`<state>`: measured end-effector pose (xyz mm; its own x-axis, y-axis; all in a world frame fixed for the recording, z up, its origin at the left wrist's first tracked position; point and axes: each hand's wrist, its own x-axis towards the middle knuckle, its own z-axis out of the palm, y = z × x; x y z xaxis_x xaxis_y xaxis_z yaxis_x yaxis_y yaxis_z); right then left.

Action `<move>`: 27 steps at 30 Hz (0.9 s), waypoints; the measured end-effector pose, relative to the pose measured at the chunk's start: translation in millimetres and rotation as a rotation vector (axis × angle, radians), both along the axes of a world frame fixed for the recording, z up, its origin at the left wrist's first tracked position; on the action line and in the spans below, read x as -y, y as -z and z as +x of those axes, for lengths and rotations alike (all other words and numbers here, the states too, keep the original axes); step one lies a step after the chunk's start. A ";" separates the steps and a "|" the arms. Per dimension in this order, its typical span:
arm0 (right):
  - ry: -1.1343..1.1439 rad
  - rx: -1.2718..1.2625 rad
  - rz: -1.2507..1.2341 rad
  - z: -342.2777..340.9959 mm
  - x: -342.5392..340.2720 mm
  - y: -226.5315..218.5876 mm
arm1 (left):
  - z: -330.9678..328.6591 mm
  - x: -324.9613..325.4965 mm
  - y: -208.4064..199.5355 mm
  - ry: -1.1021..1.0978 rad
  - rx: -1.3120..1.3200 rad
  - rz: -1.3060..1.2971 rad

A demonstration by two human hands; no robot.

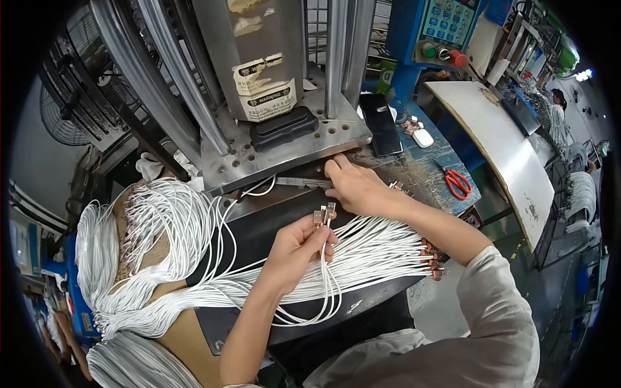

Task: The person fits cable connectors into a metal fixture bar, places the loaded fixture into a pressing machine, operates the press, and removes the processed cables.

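My left hand (301, 246) is closed in a pinch on a few white cables (328, 271). Their metal-cased connectors (325, 215) stick up above the fingertips, and the cables loop down below the hand. My right hand (359, 187) reaches to the front edge of the press, its fingers curled round the right end of a narrow metal bar (301, 182). The fingertips are partly hidden at the press plate (291, 155). A white cable end (262, 191) runs to the bar's left end. Beneath both hands lies a wide bundle of white cables (381, 252), with copper-coloured connectors (435, 258) at its right end.
Coiled white cables (171, 220) are heaped at the left, above a grey cable bundle (139, 362). Upright steel columns (336, 58) rise from the press. A black phone (381, 126), a white case (423, 138) and red-handled scissors (458, 184) lie on the right. A blue control panel (446, 29) stands behind.
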<state>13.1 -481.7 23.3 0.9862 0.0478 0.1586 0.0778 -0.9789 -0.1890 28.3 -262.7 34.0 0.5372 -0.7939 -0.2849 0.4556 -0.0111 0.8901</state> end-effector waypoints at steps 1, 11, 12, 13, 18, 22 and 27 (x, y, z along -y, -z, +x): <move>0.023 -0.096 0.105 -5.9 -1.5 -6.8 | -0.6 -0.3 1.2 -0.026 -0.043 -0.026; 0.058 -0.427 1.361 -15.8 13.2 -11.4 | 0.3 16.4 7.1 -0.068 0.049 0.105; 0.034 -0.414 1.365 -14.3 12.8 -10.4 | -0.1 18.2 5.6 -0.079 0.066 0.122; 0.010 -0.400 1.368 -14.2 12.6 -9.8 | -0.2 19.9 4.7 -0.089 0.084 0.137; 0.049 -0.416 1.366 -19.6 8.5 -15.1 | -0.3 22.2 4.9 -0.079 0.102 0.135; 0.122 -0.496 1.345 -23.4 6.0 -22.4 | -1.9 21.6 5.8 -0.133 0.113 0.081; 0.066 -0.478 1.341 -27.2 12.0 -21.5 | -3.7 19.6 3.1 -0.209 0.053 0.106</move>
<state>-14.1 -493.8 44.8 0.9513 0.0830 -0.2968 -0.2944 -0.0402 -0.9548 24.6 -282.3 30.9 0.7033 -0.6309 -0.3276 0.4104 -0.0159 0.9118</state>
